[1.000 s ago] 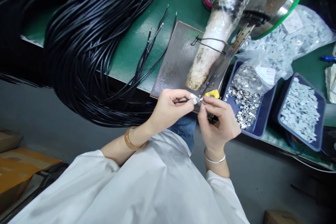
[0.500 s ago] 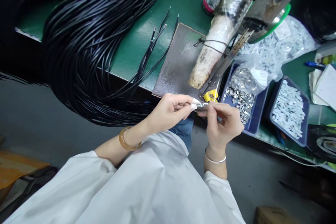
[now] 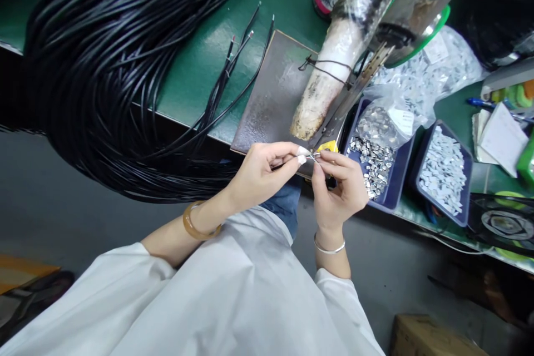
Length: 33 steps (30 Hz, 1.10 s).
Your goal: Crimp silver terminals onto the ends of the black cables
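Note:
My left hand point(image 3: 265, 172) is closed in a pinch, with white coverings on its thumb and fingertip. Between those tips it grips the end of a cable, where thin wires point(image 3: 311, 157) show. My right hand point(image 3: 340, 184), thumb and fingers pinched together, meets it from the other side and grips the thin wires' free ends. The two sets of fingertips nearly touch, just in front of a dark metal plate point(image 3: 267, 108). The cable's length beyond my left hand is hidden. Close behind the right fingers sits a yellow piece point(image 3: 328, 146).
A large bundle of black cables point(image 3: 104, 67) hangs over the bench edge at left, several ends lying on the green bench point(image 3: 208, 28). A wrapped machine arm point(image 3: 321, 78) slants above the plate. Blue trays point(image 3: 394, 194) of small metal pieces and white pieces point(image 3: 444, 169) stand right.
Both hands have shifted slightly left and up in view, as has the whole scene. The silvery bit between the fingertips now appears as thin separate wires, with my right fingers closer to the left.

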Tool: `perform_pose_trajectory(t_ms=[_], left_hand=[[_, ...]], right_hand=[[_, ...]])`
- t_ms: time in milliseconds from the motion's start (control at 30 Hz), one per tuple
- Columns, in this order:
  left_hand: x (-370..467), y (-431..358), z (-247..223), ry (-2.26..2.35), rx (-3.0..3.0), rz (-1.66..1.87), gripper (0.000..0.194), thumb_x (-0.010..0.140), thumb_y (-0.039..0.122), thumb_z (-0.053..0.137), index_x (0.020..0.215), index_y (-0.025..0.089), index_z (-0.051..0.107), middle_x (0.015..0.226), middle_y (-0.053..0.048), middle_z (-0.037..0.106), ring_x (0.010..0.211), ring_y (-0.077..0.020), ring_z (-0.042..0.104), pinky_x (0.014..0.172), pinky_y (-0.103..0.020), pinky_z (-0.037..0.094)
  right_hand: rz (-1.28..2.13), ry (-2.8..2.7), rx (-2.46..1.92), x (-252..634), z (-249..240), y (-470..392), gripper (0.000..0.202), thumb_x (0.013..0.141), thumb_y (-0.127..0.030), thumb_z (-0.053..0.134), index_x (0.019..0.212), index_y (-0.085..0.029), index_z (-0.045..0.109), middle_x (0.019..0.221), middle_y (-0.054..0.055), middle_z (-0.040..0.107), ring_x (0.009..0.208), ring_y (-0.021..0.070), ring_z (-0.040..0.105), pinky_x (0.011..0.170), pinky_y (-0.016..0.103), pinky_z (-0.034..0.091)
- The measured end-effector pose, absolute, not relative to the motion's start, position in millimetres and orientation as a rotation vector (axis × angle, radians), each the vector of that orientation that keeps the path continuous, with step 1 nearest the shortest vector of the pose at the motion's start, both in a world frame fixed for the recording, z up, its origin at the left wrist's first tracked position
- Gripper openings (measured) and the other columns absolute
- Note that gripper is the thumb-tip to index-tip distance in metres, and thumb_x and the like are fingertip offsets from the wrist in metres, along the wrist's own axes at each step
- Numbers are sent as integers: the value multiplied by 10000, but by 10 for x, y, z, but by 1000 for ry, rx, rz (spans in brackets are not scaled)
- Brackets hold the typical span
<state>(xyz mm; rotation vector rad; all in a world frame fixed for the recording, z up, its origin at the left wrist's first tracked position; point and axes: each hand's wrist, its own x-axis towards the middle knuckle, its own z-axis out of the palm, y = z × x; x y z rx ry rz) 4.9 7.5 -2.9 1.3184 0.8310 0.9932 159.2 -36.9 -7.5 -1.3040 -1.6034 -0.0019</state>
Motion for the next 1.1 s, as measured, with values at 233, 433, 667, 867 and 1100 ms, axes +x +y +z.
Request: perform_pose_trajectory(t_ms=[233,433,667,867,1100], left_hand=[[46,95,13,832,1380,1049,201,905,255,640,938,96,757,783,-58,751,665,-115,656,619,-183,525],[40,95,-33,823,1309,944,206,912,272,630,920,122,770,719,-30,687,594,-88,564,550,-180,445],[47,23,-48,823,1372,933,224,916,218,598,993,107,776,596,22,539,515,-70,420,478,-195,339],[26,-17,-71,775,1727,1161,237,877,111,610,1037,121,785,775,-49,752,591,-88,599,574,-189,466],[47,-46,-73,900,1552,1220,132,872,191,679,882,127,794,706,-34,749,555,-82,595,518,-172,448]], right_hand=[[-37,-1597,-1308,1572,-26,-335,188,814,-69,742,909,-218,678,984,18,756,902,160,737,785,338,651],[105,-1524,-1269,1629,-138,-443,184,872,-79,665,985,-219,622,980,28,752,874,171,755,749,332,647],[-148,-1820,-1488,1678,-18,-548,133,875,-193,725,988,-240,671,615,-80,606,475,68,513,530,217,433],[317,-1699,-1498,1617,20,-486,86,925,-233,639,841,-213,632,585,-97,517,440,39,409,464,192,337],[360,-1289,-1312,1647,1,-466,108,945,-320,604,972,-218,628,577,-92,499,400,54,437,393,198,332]])
